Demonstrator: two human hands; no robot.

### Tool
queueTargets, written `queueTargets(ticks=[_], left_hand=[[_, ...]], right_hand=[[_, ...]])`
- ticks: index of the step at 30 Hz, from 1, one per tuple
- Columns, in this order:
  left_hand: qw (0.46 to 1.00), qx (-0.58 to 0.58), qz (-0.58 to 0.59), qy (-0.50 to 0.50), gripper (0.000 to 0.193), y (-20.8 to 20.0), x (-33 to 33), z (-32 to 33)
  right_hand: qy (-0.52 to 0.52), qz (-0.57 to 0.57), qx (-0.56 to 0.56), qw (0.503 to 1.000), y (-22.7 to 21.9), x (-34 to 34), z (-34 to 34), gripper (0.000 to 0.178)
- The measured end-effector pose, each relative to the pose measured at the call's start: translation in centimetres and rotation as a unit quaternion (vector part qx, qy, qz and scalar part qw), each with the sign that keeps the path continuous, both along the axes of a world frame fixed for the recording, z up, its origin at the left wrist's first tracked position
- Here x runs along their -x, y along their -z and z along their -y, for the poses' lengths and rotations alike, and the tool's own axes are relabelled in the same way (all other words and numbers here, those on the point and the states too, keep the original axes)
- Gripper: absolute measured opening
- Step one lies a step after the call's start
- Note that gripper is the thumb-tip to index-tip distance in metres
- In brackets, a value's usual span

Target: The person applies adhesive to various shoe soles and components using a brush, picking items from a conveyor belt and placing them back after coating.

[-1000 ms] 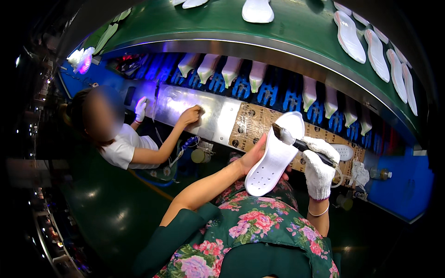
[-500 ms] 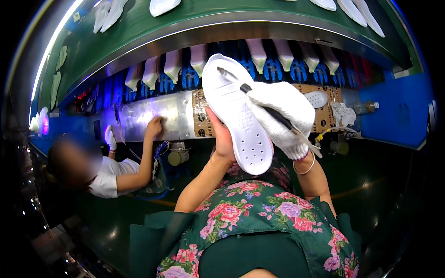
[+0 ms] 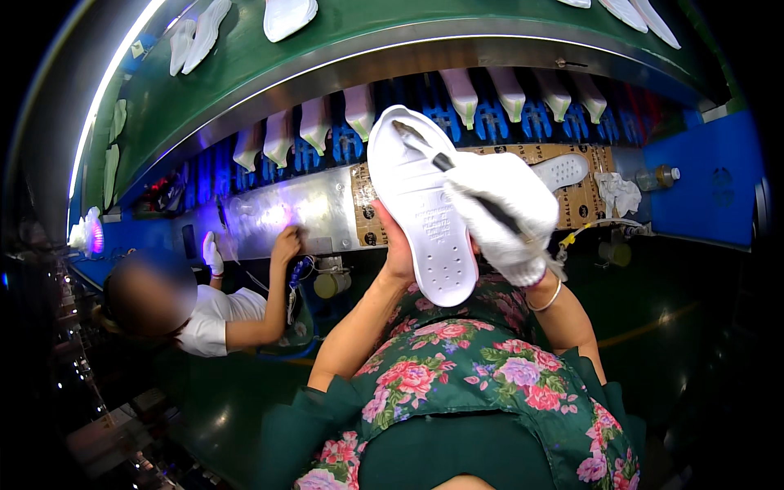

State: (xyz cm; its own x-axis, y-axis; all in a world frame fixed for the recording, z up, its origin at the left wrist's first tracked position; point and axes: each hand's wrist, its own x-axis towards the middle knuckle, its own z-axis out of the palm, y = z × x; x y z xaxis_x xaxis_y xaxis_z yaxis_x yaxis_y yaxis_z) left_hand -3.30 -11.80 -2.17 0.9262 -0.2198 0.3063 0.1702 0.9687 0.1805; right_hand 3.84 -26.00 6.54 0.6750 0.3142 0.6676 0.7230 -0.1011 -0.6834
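Note:
A white shoe sole (image 3: 437, 224) with a raised rim and small holes near its lower end is held up in front of me. My bare left hand (image 3: 398, 249) grips it by the left edge, with the rest of the fingers hidden behind it. My right hand (image 3: 510, 208), in a white knitted glove, is closed around a dark-handled brush (image 3: 442, 161). The brush's tip reaches inside the rim at the sole's far end. Part of the handle is covered by the gloved fingers.
Beyond my hands, another white sole (image 3: 563, 171) lies on printed cardboard (image 3: 366, 214), near a crumpled white cloth (image 3: 618, 194) and a bottle (image 3: 656, 177). Pinkish shoe forms (image 3: 314, 122) hang above. Several white pieces rest on the green belt (image 3: 392, 28). A co-worker (image 3: 237, 318) sits at left.
The brush tip has moved slightly closer to the rim at the sole's far end. Both hands keep their holds. The whole view has shifted a little.

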Motion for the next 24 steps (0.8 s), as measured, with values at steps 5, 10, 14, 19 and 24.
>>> queueTargets(ticks=[5,10,14,19,24], left_hand=[[0.905,-0.316,-0.266,-0.101,0.102,0.1,0.8,-1.7],[0.902,-0.323,-0.228,-0.173,0.099,-0.8,0.2,-2.9],[0.962,-0.133,-0.197,-0.132,0.103,0.4,-0.2,-4.0],[0.925,-0.09,-0.316,-0.192,0.111,-0.6,-0.5,-4.8],[0.967,-0.162,-0.193,-0.029,0.127,0.7,-0.9,-6.5]], right_hand=[[-0.091,0.032,0.103,0.99,0.6,2.0,-0.8,0.03],[-0.082,-0.052,-0.006,0.995,0.5,0.6,-1.2,0.02],[-0.111,0.053,0.07,0.99,2.0,2.9,-1.7,0.027],[-0.113,-0.032,0.035,0.992,1.5,1.5,-1.5,0.026],[-0.153,0.085,0.1,0.979,3.8,3.2,-1.7,0.037]])
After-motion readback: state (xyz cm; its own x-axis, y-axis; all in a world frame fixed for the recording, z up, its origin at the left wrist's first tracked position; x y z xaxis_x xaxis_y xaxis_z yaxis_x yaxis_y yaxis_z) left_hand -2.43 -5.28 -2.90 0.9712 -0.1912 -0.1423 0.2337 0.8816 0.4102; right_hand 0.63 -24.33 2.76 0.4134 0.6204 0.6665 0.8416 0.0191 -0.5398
